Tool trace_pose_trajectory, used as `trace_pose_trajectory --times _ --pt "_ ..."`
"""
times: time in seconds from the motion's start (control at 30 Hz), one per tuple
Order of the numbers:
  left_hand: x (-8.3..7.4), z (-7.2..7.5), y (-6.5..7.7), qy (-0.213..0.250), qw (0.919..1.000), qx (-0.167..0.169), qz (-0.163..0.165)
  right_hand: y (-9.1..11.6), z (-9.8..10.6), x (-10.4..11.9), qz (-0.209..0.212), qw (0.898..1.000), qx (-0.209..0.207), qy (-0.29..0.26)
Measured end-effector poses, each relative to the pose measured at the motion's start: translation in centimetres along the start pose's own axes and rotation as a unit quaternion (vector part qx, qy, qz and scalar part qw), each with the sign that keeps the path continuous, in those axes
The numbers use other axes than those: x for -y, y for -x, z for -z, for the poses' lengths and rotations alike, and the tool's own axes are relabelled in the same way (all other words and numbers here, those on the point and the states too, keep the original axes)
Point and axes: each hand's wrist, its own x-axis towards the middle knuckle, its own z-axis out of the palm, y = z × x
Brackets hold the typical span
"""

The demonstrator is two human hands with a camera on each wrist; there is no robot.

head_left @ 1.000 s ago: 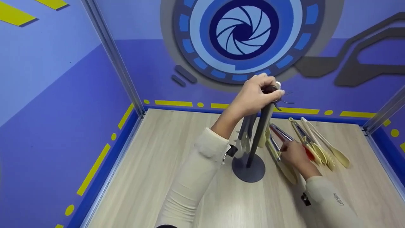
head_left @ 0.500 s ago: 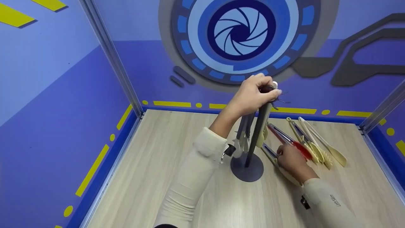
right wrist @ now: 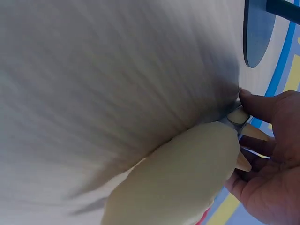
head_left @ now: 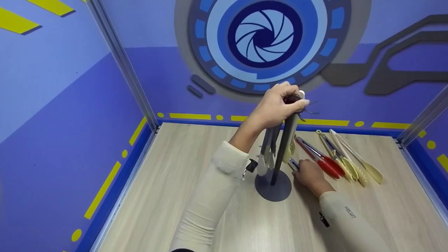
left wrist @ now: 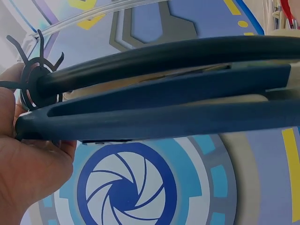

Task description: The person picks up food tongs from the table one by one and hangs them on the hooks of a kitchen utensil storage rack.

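My left hand (head_left: 276,105) grips the hooked top of a dark utensil stand, whose round base (head_left: 273,190) rests on the table. Grey-handled tongs (left wrist: 187,117) hang beside the pole in the left wrist view, and other utensils (head_left: 267,157) hang around it. Right of the base, my right hand (head_left: 309,173) holds a pair of pale yellow tongs (right wrist: 178,171), thumb on one side and fingers on the other. In the right wrist view their broad rounded ends point away from the hand, low over the table. Most of the tongs is hidden in the head view.
Red tongs (head_left: 322,159) lie just right of my right hand. Beyond them are pale yellow tongs (head_left: 330,147), a pasta fork (head_left: 362,178) and a spoon (head_left: 374,173) on the wooden table (head_left: 175,182). Blue patterned walls (head_left: 150,77) enclose the table.
My right hand has drawn the pale yellow tongs left, away from the red tongs and closer to the stand. The left hand keeps its grip at the stand's top.
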Motion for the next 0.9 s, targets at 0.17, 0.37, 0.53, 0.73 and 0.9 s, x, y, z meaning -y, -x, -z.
trace_pose_trajectory --times 0.17,0.37,0.53,0.73,0.9 --pt "0.1 0.0 0.0 -0.01 0.9999 -0.003 0.005 -0.2 0.0 -0.3 -0.023 0.999 0.016 -0.029" --pt "0.0 -0.1 0.0 -0.005 1.0 0.001 0.004 0.4 0.9 -0.6 -0.077 0.991 0.045 -0.097" --pt "0.1 -0.2 -0.1 -0.006 1.0 0.004 -0.002 1.4 2.2 -0.7 -0.091 0.985 0.036 -0.141" --pt "0.1 -0.2 -0.1 -0.005 1.0 -0.003 0.005 2.2 3.8 -1.2 -0.041 0.987 -0.024 -0.155" --pt "0.2 0.0 -0.1 -0.004 1.0 -0.002 0.001 3.0 5.1 -0.9 0.018 0.981 -0.108 -0.159"
